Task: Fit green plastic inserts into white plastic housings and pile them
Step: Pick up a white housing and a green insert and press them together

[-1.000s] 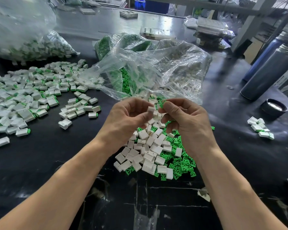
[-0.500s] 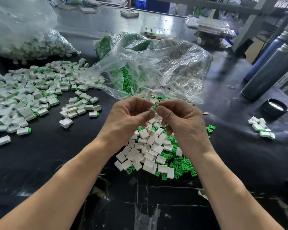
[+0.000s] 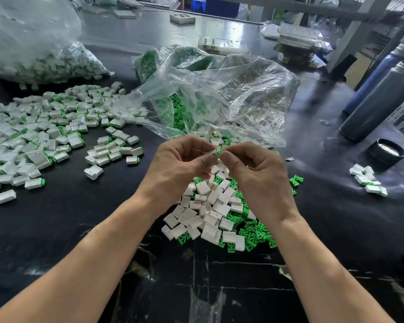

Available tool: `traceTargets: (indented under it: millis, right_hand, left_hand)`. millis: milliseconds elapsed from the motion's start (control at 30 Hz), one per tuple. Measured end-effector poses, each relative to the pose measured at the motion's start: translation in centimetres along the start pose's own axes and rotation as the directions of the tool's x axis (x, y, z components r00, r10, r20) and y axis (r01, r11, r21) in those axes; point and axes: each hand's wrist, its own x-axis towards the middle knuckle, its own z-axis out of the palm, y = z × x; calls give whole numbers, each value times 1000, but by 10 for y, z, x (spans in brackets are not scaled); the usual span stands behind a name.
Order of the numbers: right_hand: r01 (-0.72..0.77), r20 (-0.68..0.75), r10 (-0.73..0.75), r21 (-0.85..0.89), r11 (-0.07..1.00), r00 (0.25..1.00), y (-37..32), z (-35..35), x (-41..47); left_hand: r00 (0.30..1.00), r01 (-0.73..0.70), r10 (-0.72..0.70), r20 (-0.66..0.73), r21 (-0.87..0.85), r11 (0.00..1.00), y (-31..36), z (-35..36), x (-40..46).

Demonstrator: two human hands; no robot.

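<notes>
Two hands [image 3: 180,166] [image 3: 257,176] closer now, one green insert [image 3: 219,152] between them.

Hidden, cropped and blurred parts

The left hand [image 3: 180,169] and right hand [image 3: 257,176] cover most of the white housing [image 3: 212,152] and green insert [image 3: 219,152] pinched between them; whether the insert is seated cannot be told. The bag [image 3: 33,54] at the table's [image 3: 56,217] far left corner is cropped and blurred, and the finished pile [image 3: 21,136] runs off the left edge.
</notes>
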Motion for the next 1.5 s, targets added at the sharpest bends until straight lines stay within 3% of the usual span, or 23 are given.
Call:
traceTargets:
  millis: [633,967,1333,1500]
  right_hand:
    - [53,86,-42,-133,990,995,1,0,0]
    - [23,86,-13,-118,993,996,1,3,-2]
    - [-63,32,63,-2,998,998,1,5,-2]
    - [-232,48,227,249,940,973,-10,3,0]
  left_hand:
    - [997,-72,58,58,283,956,1,-10,3]
    - [998,-55,40,56,310,949,2,-6,2]
    - [999,38,-35,-29,120,992,-2,-2,1]
    - [999,32,-32,0,132,991,-3,-2,3]
